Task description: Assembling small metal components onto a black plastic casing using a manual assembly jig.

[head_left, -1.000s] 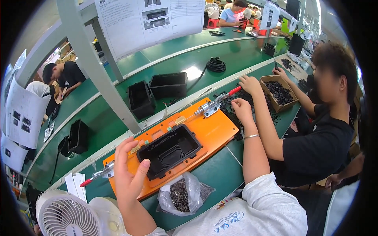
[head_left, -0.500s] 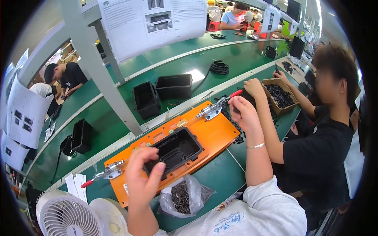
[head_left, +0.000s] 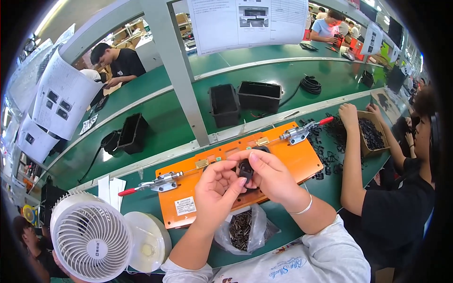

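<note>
My left hand [head_left: 218, 187] and my right hand [head_left: 271, 178] meet over the middle of an orange fixture plate [head_left: 295, 162]. Between their fingertips is a small black plastic part [head_left: 245, 170] with an opening in it; its exact kind is unclear. Thumbs and fingers of both hands press on it. Below them, a black rectangular box [head_left: 261, 149] sits in the fixture, mostly hidden by my hands. Toggle clamps with red handles flank it: a left clamp [head_left: 163, 182] and a right clamp [head_left: 298, 135].
A plastic bag of screws [head_left: 241, 230] lies in front of the fixture, with a white fan [head_left: 92, 238] to its left. Small black parts [head_left: 330, 158] are scattered at right, near a co-worker's cardboard box [head_left: 377, 148]. Black boxes [head_left: 224, 106] stand beyond the metal post [head_left: 181, 89].
My right hand has come left from beside the right clamp, and my left hand has moved in to meet it. Both now grip the small black part. The view has shifted left.
</note>
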